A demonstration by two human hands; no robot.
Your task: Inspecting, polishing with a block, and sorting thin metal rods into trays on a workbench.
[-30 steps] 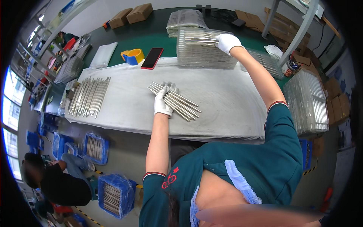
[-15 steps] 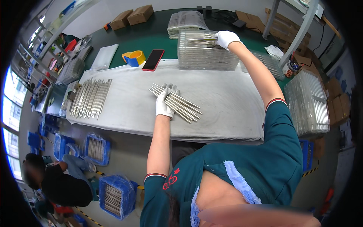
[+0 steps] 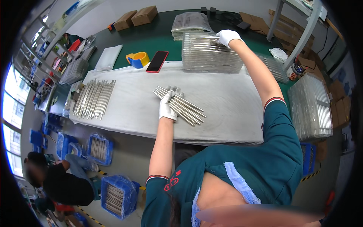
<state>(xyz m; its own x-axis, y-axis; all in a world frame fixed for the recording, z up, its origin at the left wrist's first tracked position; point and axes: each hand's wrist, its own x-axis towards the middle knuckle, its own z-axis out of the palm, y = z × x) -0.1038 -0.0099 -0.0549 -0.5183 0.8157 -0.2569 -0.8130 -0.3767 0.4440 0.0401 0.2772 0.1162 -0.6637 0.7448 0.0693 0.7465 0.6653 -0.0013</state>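
Observation:
My left hand [image 3: 168, 106], in a white glove, is closed around a fanned bunch of metal rods [image 3: 188, 110] above the cloth-covered table. Their slim tapered ends point up and left, the thicker ends down and right. At the far side, my right hand [image 3: 228, 38], also gloved, has its fingers pinched together at a metal rod [image 3: 208, 38] on the top of a clear plastic tray stack [image 3: 211, 62]. The fingertips are partly hidden there. More rods [image 3: 94, 99] lie side by side on the cloth at the left.
A red-edged phone [image 3: 157, 62] and a yellow-blue tape dispenser [image 3: 138, 59] lie beyond the grey cloth [image 3: 230, 98]. A wrapped tray stack [image 3: 311, 108] stands at the right. Blue crates [image 3: 118, 196] of rods and a seated person [image 3: 64, 181] are at lower left.
The rods that showed fanned at my right hand now lie flatter, in line with the tray. My left hand still grips its bunch. The whole view has shifted slightly.

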